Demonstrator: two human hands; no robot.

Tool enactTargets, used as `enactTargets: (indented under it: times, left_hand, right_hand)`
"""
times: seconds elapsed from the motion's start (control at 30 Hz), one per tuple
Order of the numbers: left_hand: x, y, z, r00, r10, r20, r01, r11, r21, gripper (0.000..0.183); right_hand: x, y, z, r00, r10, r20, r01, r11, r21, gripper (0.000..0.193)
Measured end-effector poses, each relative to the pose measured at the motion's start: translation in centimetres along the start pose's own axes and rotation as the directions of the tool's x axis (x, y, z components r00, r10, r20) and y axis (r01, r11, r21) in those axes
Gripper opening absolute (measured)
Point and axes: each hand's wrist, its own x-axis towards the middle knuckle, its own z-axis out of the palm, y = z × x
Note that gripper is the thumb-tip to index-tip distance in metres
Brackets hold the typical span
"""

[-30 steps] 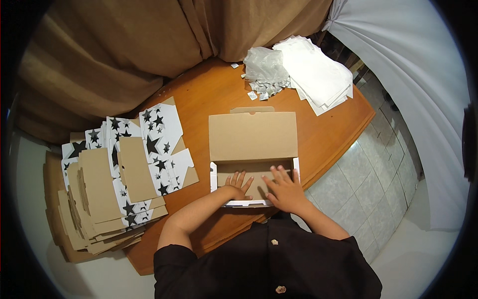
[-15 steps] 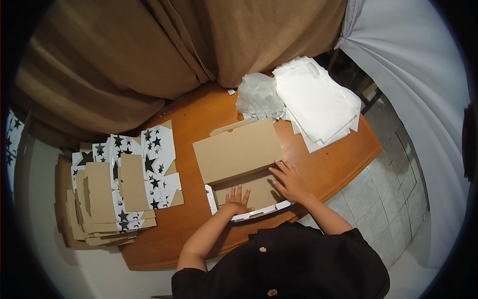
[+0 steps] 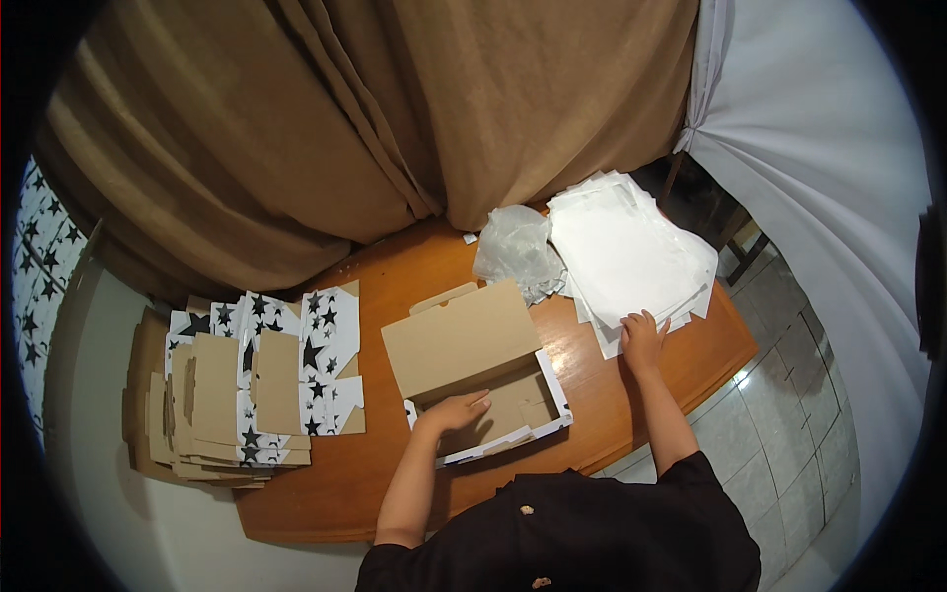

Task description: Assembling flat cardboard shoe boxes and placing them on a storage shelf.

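An open cardboard box (image 3: 459, 340) stands near the table's front edge, brown inside with white outer walls, its lid raised on the far side. My left hand (image 3: 456, 410) reaches over the box's left part, fingers stretched out to the right and holding nothing that I can see. To the right, my right hand (image 3: 643, 340) rests on the near edge of a stack of white paper sheets (image 3: 631, 252). Its fingers are apart on the top sheets, and no sheet is lifted.
Flattened star-printed cardboard boxes (image 3: 261, 380) lie piled on the table's left side. A crumpled heap of translucent plastic (image 3: 513, 252) touches the paper stack. Brown curtains (image 3: 395, 118) hang behind the wooden table (image 3: 395, 493); a pale curtain (image 3: 809, 197) hangs at right.
My right hand has left the box and moved right to the paper stack. My left hand has turned sideways, its fingers now pointing right. The whole view has shifted slightly.
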Motion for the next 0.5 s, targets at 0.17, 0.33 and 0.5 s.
enactTargets:
  times: [0.17, 0.33, 0.5]
  left_hand:
    - [-0.5, 3.0, -1.1, 0.966, 0.178, -0.186, -0.224, 0.936, -0.27, 0.061]
    - [4.9, 4.4, 1.6, 0.908, 0.07, -0.414, -0.306, 0.785, -0.539, 0.065]
    - [3.7, 4.9, 2.3, 0.878, 0.097, -0.468, -0.346, 0.805, -0.482, 0.042]
  right_hand:
    - [-2.6, -5.9, -4.3, 0.974, -0.103, -0.202, 0.144, 0.969, 0.2, 0.009]
    - [-8.6, -12.2, -7.4, 0.946, -0.234, -0.223, 0.309, 0.858, 0.411, 0.008]
    - [-13.5, -13.8, -8.0, 0.875, -0.451, -0.177, 0.482, 0.771, 0.417, 0.01]
